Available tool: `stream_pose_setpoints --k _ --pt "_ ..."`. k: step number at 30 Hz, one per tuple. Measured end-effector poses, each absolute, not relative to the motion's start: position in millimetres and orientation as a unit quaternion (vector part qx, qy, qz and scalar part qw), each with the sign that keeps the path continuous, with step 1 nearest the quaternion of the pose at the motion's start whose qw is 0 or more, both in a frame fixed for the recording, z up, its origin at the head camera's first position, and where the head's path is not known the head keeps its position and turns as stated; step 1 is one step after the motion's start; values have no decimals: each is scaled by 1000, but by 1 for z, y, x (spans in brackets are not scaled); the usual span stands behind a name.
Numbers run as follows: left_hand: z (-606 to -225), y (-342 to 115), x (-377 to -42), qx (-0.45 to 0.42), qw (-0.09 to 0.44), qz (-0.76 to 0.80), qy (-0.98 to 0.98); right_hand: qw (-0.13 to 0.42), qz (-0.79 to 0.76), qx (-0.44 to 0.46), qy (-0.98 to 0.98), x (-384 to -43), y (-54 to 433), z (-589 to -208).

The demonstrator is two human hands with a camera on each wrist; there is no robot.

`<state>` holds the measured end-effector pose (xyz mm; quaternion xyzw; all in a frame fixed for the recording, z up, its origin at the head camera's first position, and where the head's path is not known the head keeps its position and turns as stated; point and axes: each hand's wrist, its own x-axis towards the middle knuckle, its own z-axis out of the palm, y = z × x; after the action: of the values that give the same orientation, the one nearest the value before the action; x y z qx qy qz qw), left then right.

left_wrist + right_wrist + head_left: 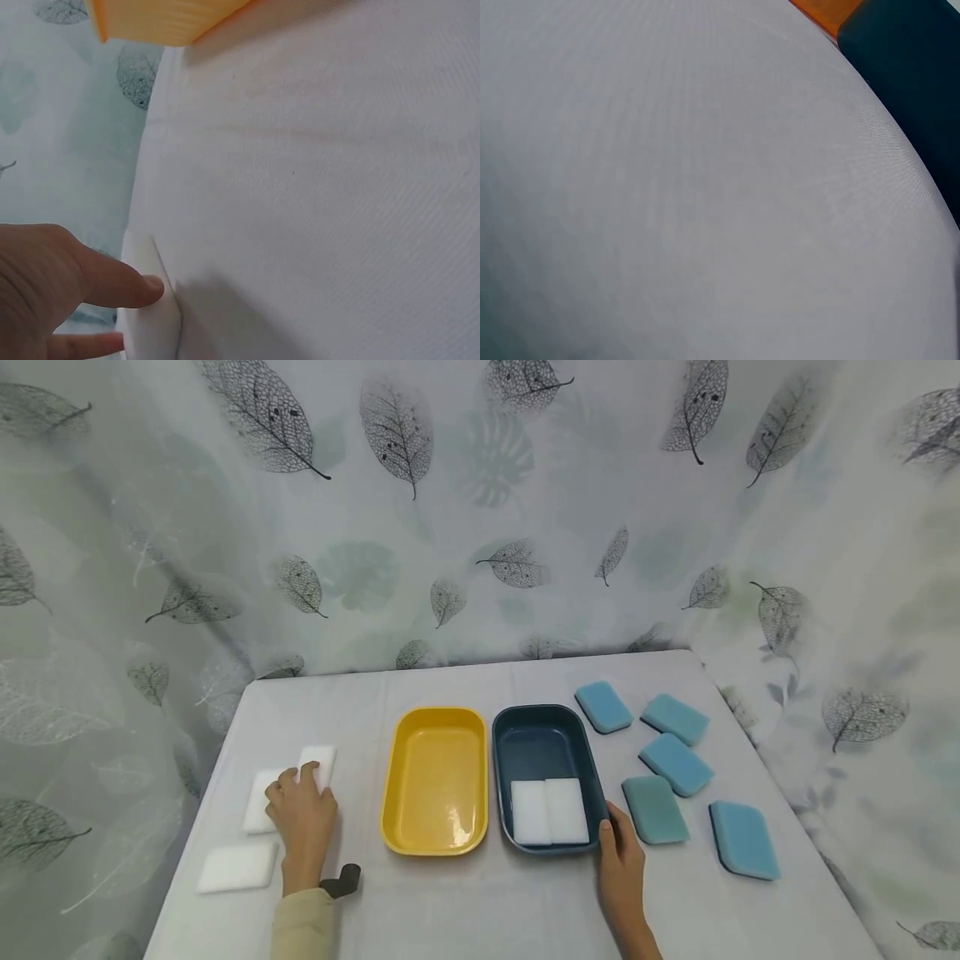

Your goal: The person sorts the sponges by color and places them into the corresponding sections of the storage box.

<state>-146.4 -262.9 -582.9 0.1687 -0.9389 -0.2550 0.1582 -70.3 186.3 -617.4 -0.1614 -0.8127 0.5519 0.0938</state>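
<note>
My left hand (303,814) reaches over the white sponges on the left, its fingers bent at the upper white sponge (321,760). In the left wrist view the thumb (139,289) lies against the side of this white sponge (150,322). Another white sponge (258,806) is partly covered by the hand, and a third white sponge (237,867) lies nearer. My right hand (622,868) holds the lower right rim of the dark blue tray (531,743). Two white sponges (551,812) lie side by side inside that tray. The right wrist view leaves the hand out.
A yellow tray (435,777) stands left of the blue one, with bare floor showing. Several blue and green sponges (677,764) lie scattered on the right of the white-covered table (465,910). A leaf-patterned curtain (450,527) hangs behind and at both sides.
</note>
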Motion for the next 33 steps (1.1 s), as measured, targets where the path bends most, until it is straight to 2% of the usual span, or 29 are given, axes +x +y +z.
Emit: stream_pose_setpoints --k 16,29,33 --pt "-577 -264 -153 174 123 -272 -938 87 560 -161 -808 -72 189 -617" --pt "-550 -259 -178 143 12 -362 -921 92 553 -164 -812 -72 189 -617" --pt "-546 -253 -185 134 6 -382 -914 92 550 -164 -814 -72 189 -618"
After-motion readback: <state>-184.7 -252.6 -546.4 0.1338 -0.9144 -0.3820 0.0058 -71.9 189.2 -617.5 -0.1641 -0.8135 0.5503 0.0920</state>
